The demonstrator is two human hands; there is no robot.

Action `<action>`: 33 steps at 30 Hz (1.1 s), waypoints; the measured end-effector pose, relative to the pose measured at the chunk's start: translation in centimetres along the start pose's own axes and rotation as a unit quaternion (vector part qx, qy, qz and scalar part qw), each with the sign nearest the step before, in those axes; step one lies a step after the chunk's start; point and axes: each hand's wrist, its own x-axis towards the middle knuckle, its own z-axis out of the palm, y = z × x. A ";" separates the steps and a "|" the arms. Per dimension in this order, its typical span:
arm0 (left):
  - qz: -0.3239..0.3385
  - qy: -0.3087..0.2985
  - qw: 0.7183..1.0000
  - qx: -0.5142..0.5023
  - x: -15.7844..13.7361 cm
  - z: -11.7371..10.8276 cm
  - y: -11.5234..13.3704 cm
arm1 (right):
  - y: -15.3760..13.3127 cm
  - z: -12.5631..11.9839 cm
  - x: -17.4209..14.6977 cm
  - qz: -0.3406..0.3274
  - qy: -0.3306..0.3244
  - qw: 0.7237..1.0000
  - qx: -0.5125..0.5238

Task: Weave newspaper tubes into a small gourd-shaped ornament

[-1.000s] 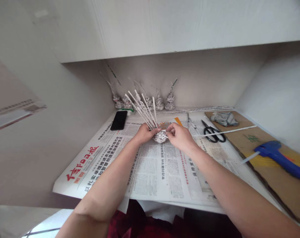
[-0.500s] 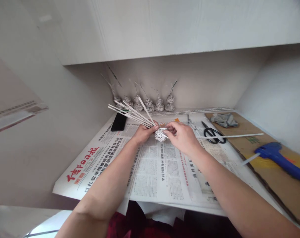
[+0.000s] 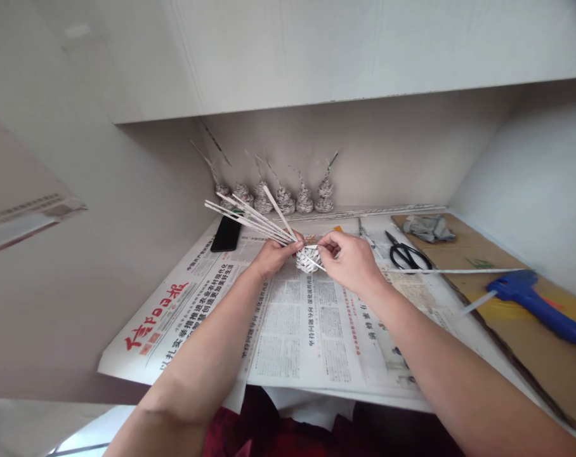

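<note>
Between my hands, above the newspaper, is a small woven piece [image 3: 307,259] of rolled paper strips. Several stiff paper sticks [image 3: 250,219] fan out from it to the upper left. My left hand [image 3: 279,255] is closed around the piece's left side, where the sticks come out. My right hand [image 3: 349,259] pinches a paper strip at the piece's right edge. A long paper strip [image 3: 459,271] runs out to the right from behind this hand, across the scissors' handles and up to the blue glue gun.
Several gourd-shaped woven pieces [image 3: 304,197] stand along the back wall. A black phone [image 3: 226,233] lies at left on the newspaper [image 3: 288,336]. To the right are black scissors [image 3: 406,255], and cardboard [image 3: 488,254] bearing a crumpled cloth [image 3: 429,228] and a blue glue gun [image 3: 538,301].
The long strip's far end has swung lower and further right, onto the glue gun. My right hand still pinches beside the woven piece, and my left hand keeps its hold.
</note>
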 end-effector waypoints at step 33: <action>-0.035 -0.025 0.996 -0.080 -0.1 0.2 0.1 | -1.2 -1.1 -0.1 -0.038 0.022 0.999 0.021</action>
